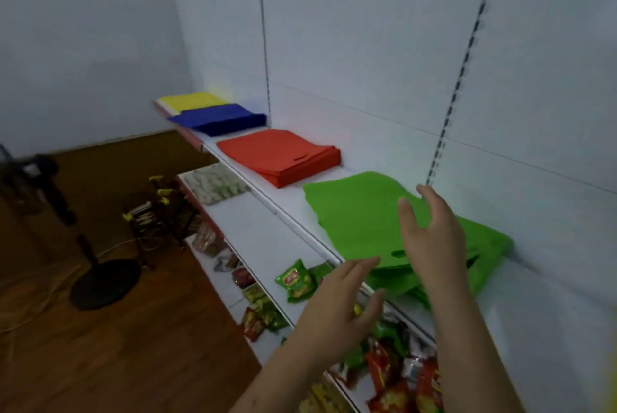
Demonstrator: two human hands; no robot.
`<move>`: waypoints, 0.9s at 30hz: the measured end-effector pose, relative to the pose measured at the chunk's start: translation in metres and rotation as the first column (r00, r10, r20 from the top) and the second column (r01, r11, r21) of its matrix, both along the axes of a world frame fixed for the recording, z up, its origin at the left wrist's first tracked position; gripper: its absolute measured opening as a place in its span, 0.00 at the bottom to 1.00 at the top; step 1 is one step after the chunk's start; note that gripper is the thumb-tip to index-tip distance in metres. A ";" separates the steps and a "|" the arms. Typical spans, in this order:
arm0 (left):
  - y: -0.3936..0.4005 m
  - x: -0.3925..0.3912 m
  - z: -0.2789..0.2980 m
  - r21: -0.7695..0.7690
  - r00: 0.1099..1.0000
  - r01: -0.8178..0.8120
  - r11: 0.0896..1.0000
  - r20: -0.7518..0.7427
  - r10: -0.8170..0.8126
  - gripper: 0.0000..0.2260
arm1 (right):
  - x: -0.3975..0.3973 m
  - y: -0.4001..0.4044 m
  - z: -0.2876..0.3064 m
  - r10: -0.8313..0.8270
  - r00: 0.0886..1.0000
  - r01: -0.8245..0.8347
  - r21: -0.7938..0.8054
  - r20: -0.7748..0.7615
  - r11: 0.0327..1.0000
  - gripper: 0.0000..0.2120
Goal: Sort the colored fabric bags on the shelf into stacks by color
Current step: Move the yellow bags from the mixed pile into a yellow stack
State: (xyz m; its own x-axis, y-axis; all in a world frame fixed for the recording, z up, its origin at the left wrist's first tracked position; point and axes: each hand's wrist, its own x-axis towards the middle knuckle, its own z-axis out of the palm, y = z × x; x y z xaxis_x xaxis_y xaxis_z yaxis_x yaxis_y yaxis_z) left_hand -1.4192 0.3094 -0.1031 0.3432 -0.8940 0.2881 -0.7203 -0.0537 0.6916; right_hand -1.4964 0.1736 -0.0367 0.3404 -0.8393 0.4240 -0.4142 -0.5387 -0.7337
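Both hands are seen raised in front of the upper shelf [293, 202], forearms entering from the bottom edge. The right hand [434, 239] is held upright over the green bag stack [360, 212], palm turned leftward, fingers straight and slightly spread, thumb apart; nothing is gripped, and contact with the fabric cannot be confirmed. The left hand [344, 306] is held lower, in front of the shelf edge, fingers extended toward the near corner of the green stack, thumb out; nothing is held in it either.

Bag positions along the upper shelf, far to near: yellow bag stack [190, 100] at the far end, blue bag stack [217, 117] overlapping its near edge, red bag stack [277, 154] apart from the blue, then the green stack nearest, its layers skewed and a cut-out handle visible near the front.

On the lower shelf [260, 239], green snack packets [295, 280] and red snack packets [390, 376] are noted, plus a pale packaged item [215, 187] farther back. Printing on the packets is too blurred to be read.

A fan base [105, 282] is seen on the wooden floor [133, 346].
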 end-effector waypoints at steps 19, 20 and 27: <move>0.057 0.415 0.009 -0.212 0.990 -0.034 0.977 -0.143 0.004 0.16 | 0.413 0.038 0.028 0.006 0.999 -0.010 -0.092 -0.043 0.996 0.24; 0.057 0.438 0.006 -0.203 0.989 -0.057 0.977 -0.143 0.028 0.16 | 0.439 0.037 0.024 0.021 0.998 -0.026 -0.089 -0.051 0.996 0.24; 0.040 0.623 -0.015 -0.107 0.981 -0.181 0.978 -0.084 0.173 0.16 | 0.631 0.011 -0.008 0.147 0.989 -0.147 -0.005 0.030 0.989 0.24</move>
